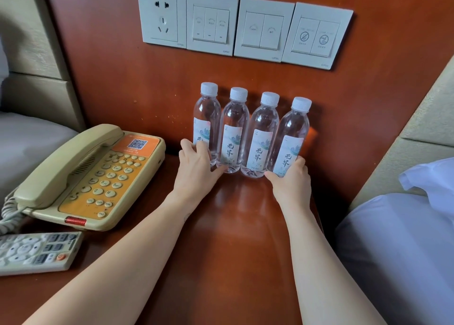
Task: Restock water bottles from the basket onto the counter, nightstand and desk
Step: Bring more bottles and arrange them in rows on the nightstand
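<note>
Forearms come in from the bottom edge across the glossy brown nightstand (235, 238), both bare. Nearest on the left, a pale remote control (36, 251) lies flat at the front of the top, and just behind it sits a cream and orange telephone (93, 174) with its handset in the cradle and its coiled cord trailing off the left side. On the right, white bedding (405, 238) lies next to the nightstand. Further in, the left hand (196, 169) grips the leftmost bottle (207, 113) low down, fingers curled together over the label and thumb stretched out to the base of the second bottle (234, 128). The right hand (291, 179) holds the rightmost bottle (293, 128) the same way, fingers wrapped close round its lower part, thumb reaching toward the foot of the third bottle (264, 132). All four bottles stand upright in a tight row at the back of the nightstand, side by side and touching or nearly so, white caps on, labels facing forward, clear water inside. Right behind them rises the wooden wall panel (110, 78), where their shadows fall. Higher on that panel a row of white plates (245, 27) is mounted, a socket at the left and switches beside it.
</note>
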